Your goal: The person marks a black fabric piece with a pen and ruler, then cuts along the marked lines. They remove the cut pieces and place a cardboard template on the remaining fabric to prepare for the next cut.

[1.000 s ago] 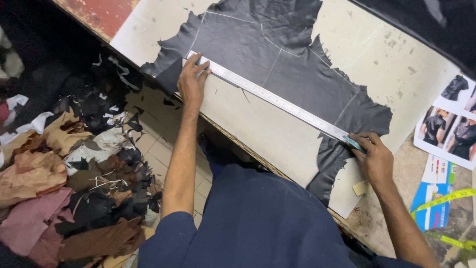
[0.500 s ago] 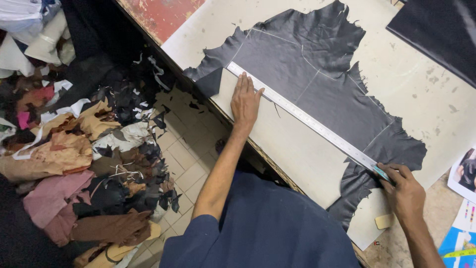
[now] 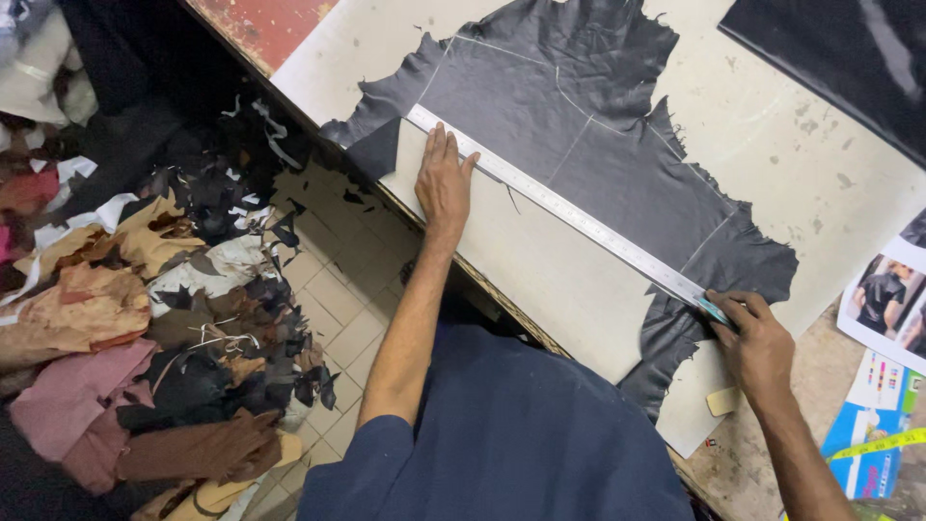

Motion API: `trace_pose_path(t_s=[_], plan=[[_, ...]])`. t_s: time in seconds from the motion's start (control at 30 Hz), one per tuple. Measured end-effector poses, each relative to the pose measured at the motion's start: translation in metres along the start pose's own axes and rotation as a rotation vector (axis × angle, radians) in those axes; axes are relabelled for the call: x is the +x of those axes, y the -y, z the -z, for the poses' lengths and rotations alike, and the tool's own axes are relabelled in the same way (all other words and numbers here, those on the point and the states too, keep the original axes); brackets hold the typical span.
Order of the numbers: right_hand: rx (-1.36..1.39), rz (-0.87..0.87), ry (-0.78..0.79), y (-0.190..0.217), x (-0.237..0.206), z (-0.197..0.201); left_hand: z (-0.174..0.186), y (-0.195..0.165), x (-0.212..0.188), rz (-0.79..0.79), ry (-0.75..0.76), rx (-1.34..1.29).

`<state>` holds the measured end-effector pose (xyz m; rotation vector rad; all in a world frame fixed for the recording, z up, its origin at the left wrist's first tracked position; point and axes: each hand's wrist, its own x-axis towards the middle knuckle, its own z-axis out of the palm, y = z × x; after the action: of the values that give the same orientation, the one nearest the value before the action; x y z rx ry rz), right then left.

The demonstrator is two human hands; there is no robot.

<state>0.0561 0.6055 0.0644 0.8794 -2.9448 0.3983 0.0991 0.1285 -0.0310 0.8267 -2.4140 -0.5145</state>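
Observation:
A dark grey leather hide with chalk lines lies spread on a pale cutting board. A long metal ruler runs slantwise across the hide's near edge. My left hand lies flat, palm down, at the ruler's left end, fingers touching its edge. My right hand is closed around a small cutter with a teal tip, set against the ruler's right end. Hide pieces lie below the ruler at both ends.
Heaps of brown, pink and black leather scraps cover the tiled floor at left. A black sheet lies at the back right. Printed photo sheets, a yellow tape measure and a small cream block sit at right.
The view has swung, so table and hide now sit further right and lower in frame. Both hands keep their places at the ruler's two ends.

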Motion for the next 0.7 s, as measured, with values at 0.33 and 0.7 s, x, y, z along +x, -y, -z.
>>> trace_pose_path(t_s=[0.33, 0.7], plan=[[0.118, -0.003, 0.250, 0.064, 0.065, 0.050, 0.045, 0.058, 0.098, -0.227, 0.137, -0.156], [0.222, 0.845, 0.240, 0.284, 0.291, -0.113, 0.053, 0.089, 0.175, -0.248, 0.595, -0.338]])
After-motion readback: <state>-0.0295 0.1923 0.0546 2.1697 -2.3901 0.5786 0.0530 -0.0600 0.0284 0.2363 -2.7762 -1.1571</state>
